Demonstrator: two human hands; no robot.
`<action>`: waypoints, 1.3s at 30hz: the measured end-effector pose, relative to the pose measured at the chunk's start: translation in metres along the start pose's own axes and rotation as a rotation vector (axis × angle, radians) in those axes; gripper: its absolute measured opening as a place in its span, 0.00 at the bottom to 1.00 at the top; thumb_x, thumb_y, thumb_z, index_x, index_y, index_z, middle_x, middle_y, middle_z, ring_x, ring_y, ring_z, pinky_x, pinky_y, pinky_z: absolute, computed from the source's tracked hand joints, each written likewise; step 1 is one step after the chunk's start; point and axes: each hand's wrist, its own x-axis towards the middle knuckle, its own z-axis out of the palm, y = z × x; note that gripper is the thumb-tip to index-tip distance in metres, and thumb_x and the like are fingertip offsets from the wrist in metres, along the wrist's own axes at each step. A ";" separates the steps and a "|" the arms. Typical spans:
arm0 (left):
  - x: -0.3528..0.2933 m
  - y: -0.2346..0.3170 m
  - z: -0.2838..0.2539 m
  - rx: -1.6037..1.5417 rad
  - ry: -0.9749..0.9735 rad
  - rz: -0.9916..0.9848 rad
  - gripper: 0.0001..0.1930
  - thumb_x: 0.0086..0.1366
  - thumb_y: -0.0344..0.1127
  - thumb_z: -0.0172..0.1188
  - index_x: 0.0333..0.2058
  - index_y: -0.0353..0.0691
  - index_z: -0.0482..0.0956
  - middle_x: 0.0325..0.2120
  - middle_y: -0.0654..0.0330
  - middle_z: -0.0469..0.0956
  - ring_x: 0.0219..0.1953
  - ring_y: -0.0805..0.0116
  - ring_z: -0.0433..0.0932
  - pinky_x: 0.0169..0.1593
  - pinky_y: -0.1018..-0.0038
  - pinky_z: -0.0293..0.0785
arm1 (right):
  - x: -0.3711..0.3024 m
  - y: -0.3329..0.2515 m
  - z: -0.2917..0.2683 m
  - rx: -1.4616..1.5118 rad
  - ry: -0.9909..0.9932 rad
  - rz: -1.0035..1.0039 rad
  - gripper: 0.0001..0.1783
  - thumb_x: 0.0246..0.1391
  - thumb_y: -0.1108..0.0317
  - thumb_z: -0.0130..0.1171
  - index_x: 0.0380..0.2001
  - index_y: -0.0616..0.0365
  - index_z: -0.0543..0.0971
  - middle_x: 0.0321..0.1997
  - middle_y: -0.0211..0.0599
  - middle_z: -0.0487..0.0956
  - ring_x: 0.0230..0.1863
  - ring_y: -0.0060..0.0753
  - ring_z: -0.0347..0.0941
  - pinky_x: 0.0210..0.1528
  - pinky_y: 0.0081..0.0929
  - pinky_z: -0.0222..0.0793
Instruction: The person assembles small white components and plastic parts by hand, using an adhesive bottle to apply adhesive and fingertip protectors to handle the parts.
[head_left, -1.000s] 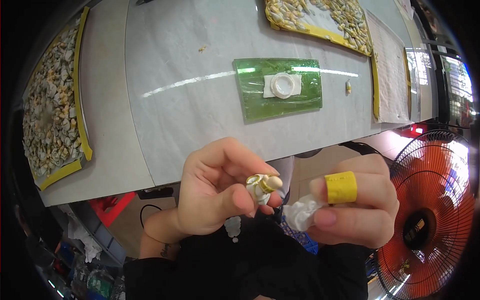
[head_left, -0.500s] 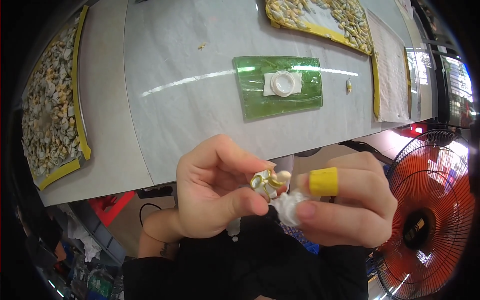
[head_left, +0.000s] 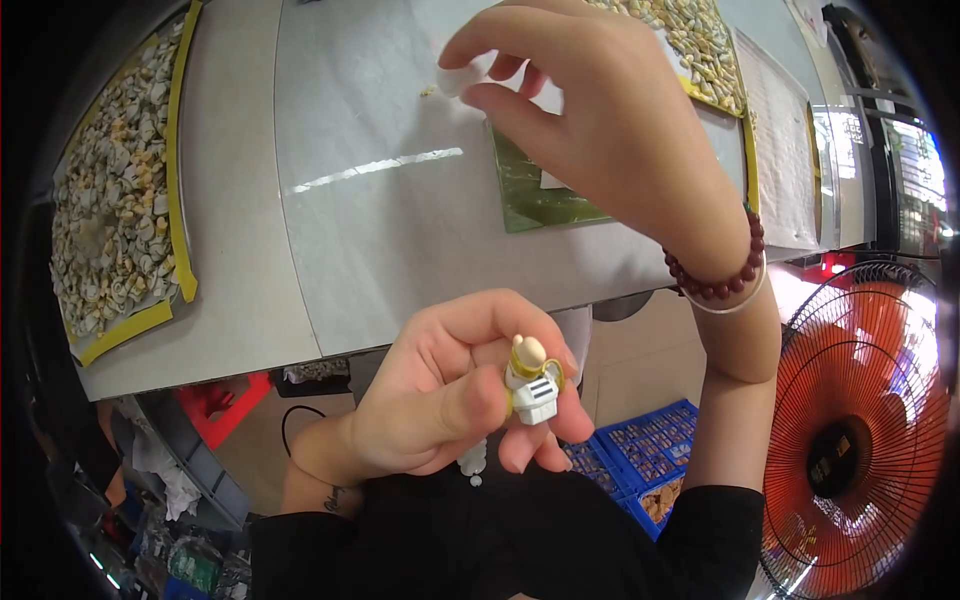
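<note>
My left hand (head_left: 455, 385) pinches a small white figurine (head_left: 535, 395) with gold trim and a pale rounded end between thumb and fingers, just in front of my chest. Out over the table, my right hand (head_left: 590, 110) grips a white fluffy cotton wad (head_left: 458, 80) between thumb and forefinger. Below that hand and wrist lies a green glassy slab (head_left: 540, 200), mostly covered from sight. Only a corner of the white pad (head_left: 550, 181) on the slab shows; the round white dish on it is hidden now.
A yellow-edged tray (head_left: 180, 200) packed with small white-and-gold pieces lies at the left. Another such tray (head_left: 715, 97) sits at the far right, beside a white cloth-covered tray (head_left: 785, 150). A large orange fan (head_left: 840, 430) stands at the right, and blue crates (head_left: 650, 450) rest on the floor.
My right hand has moved away from the figurine, up and leftward over the table with the cotton wad. The figurine has been turned in my left hand, showing another side.
</note>
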 end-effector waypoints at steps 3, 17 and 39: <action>-0.002 0.003 0.000 0.034 -0.010 0.036 0.22 0.59 0.43 0.55 0.43 0.31 0.65 0.33 0.48 0.74 0.28 0.75 0.74 0.40 0.74 0.75 | 0.004 -0.019 -0.014 0.065 -0.027 0.173 0.06 0.43 0.74 0.55 0.28 0.64 0.75 0.28 0.42 0.73 0.31 0.39 0.70 0.34 0.30 0.67; -0.001 0.010 0.000 1.192 0.126 0.542 0.19 0.58 0.41 0.55 0.41 0.31 0.68 0.26 0.53 0.73 0.22 0.74 0.72 0.33 0.69 0.77 | -0.127 0.029 -0.027 -0.256 0.366 0.560 0.07 0.44 0.74 0.58 0.30 0.61 0.78 0.27 0.32 0.76 0.27 0.19 0.68 0.26 0.15 0.58; 0.006 -0.001 -0.014 0.237 0.130 0.234 0.18 0.56 0.33 0.58 0.42 0.31 0.66 0.35 0.42 0.73 0.31 0.68 0.76 0.42 0.66 0.75 | -0.137 0.033 0.000 -0.371 0.480 0.616 0.04 0.44 0.73 0.57 0.24 0.63 0.75 0.26 0.37 0.73 0.28 0.34 0.69 0.31 0.26 0.64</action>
